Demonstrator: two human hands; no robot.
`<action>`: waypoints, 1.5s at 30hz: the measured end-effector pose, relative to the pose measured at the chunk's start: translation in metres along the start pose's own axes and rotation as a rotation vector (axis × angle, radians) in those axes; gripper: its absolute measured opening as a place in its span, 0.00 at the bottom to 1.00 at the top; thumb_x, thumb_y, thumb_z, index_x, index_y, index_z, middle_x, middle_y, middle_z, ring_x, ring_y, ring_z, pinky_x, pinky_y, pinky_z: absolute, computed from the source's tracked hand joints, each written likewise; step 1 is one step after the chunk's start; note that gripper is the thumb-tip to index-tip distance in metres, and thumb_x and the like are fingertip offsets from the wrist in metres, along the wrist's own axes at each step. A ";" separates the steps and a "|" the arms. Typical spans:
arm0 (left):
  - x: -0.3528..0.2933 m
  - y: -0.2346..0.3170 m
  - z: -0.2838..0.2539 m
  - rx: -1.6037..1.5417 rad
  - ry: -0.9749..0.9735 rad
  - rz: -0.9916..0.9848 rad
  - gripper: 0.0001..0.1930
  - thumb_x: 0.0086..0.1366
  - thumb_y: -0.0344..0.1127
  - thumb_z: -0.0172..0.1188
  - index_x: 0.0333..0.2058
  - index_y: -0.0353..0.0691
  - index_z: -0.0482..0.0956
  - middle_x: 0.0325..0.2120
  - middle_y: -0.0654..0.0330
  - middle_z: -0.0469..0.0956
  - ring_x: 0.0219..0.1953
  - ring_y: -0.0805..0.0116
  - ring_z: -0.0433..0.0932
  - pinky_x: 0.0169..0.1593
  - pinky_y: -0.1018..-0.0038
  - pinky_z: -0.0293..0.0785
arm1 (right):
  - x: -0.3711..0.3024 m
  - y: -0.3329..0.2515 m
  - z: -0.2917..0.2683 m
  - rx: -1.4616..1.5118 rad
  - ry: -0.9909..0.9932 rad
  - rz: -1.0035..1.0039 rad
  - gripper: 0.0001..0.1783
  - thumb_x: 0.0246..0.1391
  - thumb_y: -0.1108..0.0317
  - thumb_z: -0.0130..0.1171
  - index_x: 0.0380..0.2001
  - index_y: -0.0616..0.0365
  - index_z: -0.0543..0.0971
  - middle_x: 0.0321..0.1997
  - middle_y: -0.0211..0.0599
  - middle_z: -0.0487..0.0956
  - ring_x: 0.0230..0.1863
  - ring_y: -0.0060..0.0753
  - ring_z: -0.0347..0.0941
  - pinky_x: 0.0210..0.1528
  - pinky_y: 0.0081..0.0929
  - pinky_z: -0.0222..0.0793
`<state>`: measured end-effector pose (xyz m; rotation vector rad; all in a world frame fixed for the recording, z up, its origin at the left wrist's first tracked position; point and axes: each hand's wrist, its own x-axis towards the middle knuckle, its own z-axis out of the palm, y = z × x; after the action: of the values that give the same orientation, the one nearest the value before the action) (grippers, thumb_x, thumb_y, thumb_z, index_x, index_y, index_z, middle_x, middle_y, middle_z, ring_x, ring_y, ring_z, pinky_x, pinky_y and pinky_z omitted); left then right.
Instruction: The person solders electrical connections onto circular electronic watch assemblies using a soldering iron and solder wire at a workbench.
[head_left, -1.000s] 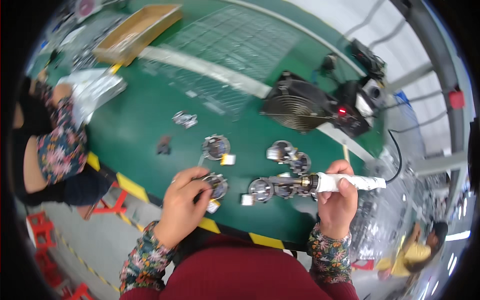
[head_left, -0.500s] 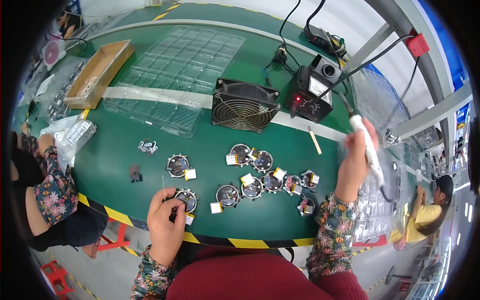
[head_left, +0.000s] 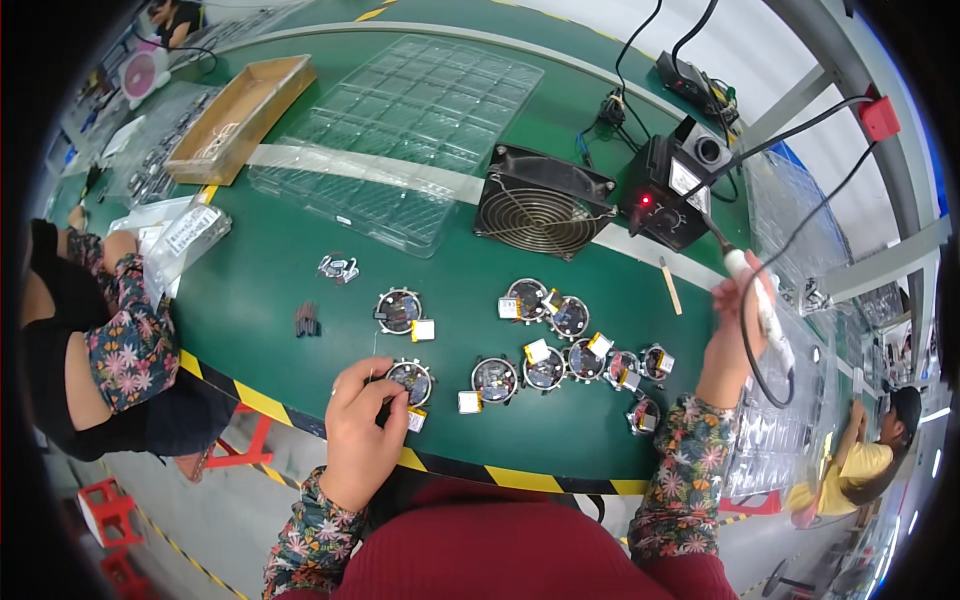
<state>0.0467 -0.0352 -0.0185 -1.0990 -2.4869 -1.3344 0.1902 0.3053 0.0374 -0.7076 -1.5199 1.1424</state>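
Far left of the black fan [head_left: 545, 205], I see a co-worker's floral sleeve [head_left: 130, 345] beside the green desk [head_left: 575, 445]. Next, still left of the fan, comes a wooden box [head_left: 275, 120], then a small bunch of dark pieces [head_left: 307, 320] and some small metal parts [head_left: 338, 267]. Clear plastic trays [head_left: 420, 95] lie just left of the fan and behind it.

Of the hands I watch, the left hand [head_left: 362, 430], left of the fan and on its near side, is pinched narrow on a thin wire [head_left: 375, 345]. Its fingertips are at a round circuit module [head_left: 409, 383] with a small battery; I cannot tell whether they touch. A 2nd round module [head_left: 398, 311] lies between that spot and the fan. In front of the fan and to its right, I count 8 more round modules [head_left: 493, 380].

Right of the fan stands a soldering station [head_left: 650, 180], its red light on. Farther right, the right hand [head_left: 732, 335] is closed around a soldering iron [head_left: 775, 335], raised, tip toward the station.
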 end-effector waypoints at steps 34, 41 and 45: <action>0.018 -0.008 -0.022 0.007 0.061 0.161 0.09 0.50 0.21 0.58 0.32 0.36 0.75 0.25 0.57 0.74 0.26 0.58 0.74 0.29 0.68 0.70 | -0.122 -0.040 0.088 0.344 -0.703 0.423 0.21 0.50 0.58 0.55 0.39 0.65 0.66 0.19 0.31 0.66 0.20 0.20 0.60 0.22 0.16 0.56; 0.015 -0.009 -0.027 0.012 -0.005 0.085 0.08 0.48 0.20 0.60 0.28 0.36 0.76 0.26 0.57 0.73 0.26 0.60 0.74 0.28 0.71 0.70 | -0.126 -0.040 0.086 0.251 -0.754 0.408 0.19 0.48 0.63 0.56 0.38 0.65 0.68 0.24 0.33 0.71 0.23 0.18 0.63 0.24 0.14 0.59; 0.012 -0.009 -0.027 -0.019 -0.001 0.058 0.07 0.47 0.21 0.59 0.28 0.36 0.76 0.25 0.57 0.73 0.26 0.60 0.74 0.29 0.71 0.70 | -0.127 -0.036 0.085 0.274 -0.777 0.443 0.14 0.45 0.72 0.56 0.37 0.65 0.71 0.29 0.33 0.75 0.23 0.14 0.64 0.25 0.12 0.60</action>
<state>0.0257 -0.0521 -0.0030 -1.1663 -2.4281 -1.3446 0.1479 0.1551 0.0223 -0.4297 -1.8162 2.0866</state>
